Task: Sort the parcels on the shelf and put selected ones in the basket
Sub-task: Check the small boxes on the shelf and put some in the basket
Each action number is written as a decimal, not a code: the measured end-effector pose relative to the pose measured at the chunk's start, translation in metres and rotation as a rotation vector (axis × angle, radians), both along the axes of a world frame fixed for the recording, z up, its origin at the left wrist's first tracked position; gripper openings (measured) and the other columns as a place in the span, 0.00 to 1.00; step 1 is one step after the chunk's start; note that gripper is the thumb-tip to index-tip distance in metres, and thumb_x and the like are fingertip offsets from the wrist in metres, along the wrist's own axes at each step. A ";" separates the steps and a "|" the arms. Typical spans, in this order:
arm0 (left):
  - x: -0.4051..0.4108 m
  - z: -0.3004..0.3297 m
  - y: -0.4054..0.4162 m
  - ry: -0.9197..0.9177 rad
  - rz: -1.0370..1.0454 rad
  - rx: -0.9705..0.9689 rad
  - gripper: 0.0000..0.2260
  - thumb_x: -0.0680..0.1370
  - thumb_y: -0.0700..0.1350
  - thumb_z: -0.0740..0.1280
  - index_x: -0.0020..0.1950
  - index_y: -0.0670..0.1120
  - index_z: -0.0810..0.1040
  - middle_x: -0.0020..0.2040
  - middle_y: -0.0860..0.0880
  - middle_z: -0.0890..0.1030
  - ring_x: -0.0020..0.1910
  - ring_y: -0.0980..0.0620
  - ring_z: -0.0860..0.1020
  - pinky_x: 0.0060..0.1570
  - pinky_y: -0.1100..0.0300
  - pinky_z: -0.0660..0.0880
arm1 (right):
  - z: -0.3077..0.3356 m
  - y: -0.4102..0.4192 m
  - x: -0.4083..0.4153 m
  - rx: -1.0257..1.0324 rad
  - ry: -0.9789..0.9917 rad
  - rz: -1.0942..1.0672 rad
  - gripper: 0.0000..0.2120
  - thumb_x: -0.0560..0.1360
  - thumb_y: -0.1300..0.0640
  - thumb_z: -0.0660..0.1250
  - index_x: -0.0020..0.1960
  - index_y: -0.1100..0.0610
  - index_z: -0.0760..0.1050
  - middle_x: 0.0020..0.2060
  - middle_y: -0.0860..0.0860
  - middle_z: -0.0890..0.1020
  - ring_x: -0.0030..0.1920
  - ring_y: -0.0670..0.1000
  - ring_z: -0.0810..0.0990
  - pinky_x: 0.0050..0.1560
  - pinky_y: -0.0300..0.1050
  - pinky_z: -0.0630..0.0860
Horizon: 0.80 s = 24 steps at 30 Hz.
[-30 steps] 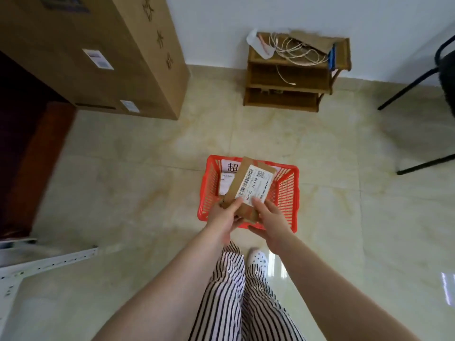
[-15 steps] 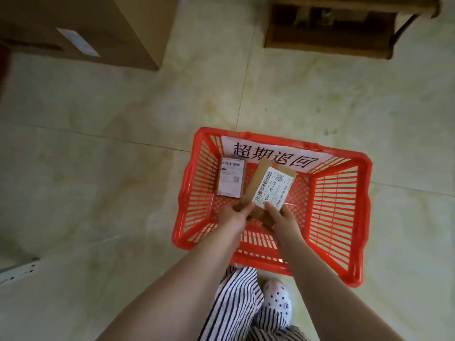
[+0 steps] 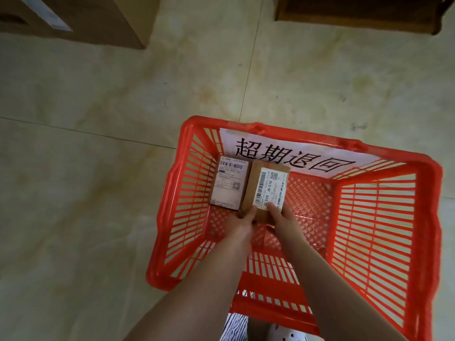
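While both your arms are reaching down into the basket, your left hand is gripping the near left corner of the brown parcel, fingers curled round its edge. Your right hand is pinching the near right corner, thumb lying on the white label marked J6-S10. You are holding that parcel low inside the red basket, near the far wall; whether it is touching the mesh floor cannot be told. Lying just beside it on its left, edges touching or nearly so, is a second parcel with a barcode label facing up. A white sign with black characters is lining the basket's far wall. The basket is sitting on a pale tiled floor. Beyond it, a large cardboard box is standing far left and a wooden rack far right.
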<state>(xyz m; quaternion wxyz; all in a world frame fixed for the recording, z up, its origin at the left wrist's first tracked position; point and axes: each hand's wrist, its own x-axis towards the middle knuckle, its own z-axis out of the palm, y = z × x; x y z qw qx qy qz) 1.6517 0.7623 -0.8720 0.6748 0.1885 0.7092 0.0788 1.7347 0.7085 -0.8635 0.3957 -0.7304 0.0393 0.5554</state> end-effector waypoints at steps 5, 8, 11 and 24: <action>-0.004 -0.007 0.002 -0.031 0.002 0.021 0.16 0.75 0.45 0.71 0.63 0.48 0.77 0.60 0.46 0.82 0.61 0.45 0.79 0.65 0.45 0.73 | -0.007 0.002 -0.003 -0.004 -0.010 0.025 0.19 0.81 0.51 0.61 0.72 0.49 0.67 0.61 0.49 0.80 0.61 0.53 0.79 0.59 0.53 0.77; -0.006 -0.008 0.003 -0.036 -0.021 -0.002 0.16 0.76 0.45 0.71 0.63 0.48 0.77 0.61 0.46 0.81 0.61 0.45 0.79 0.65 0.45 0.72 | -0.008 0.000 -0.003 -0.004 -0.011 0.028 0.19 0.82 0.52 0.60 0.72 0.50 0.67 0.61 0.50 0.79 0.60 0.52 0.79 0.54 0.47 0.77; -0.005 -0.006 0.006 -0.025 -0.020 -0.058 0.17 0.76 0.45 0.71 0.64 0.45 0.76 0.61 0.45 0.81 0.60 0.44 0.79 0.63 0.46 0.75 | -0.007 0.001 -0.003 -0.002 -0.037 0.042 0.20 0.82 0.52 0.61 0.73 0.50 0.66 0.63 0.50 0.78 0.62 0.53 0.78 0.60 0.52 0.76; -0.032 0.110 0.018 0.143 -0.138 -0.158 0.32 0.69 0.62 0.72 0.64 0.41 0.74 0.59 0.45 0.80 0.60 0.45 0.78 0.63 0.49 0.74 | 0.109 0.000 -0.006 -0.255 -0.124 0.046 0.22 0.76 0.48 0.69 0.64 0.60 0.75 0.52 0.54 0.81 0.41 0.50 0.78 0.36 0.43 0.73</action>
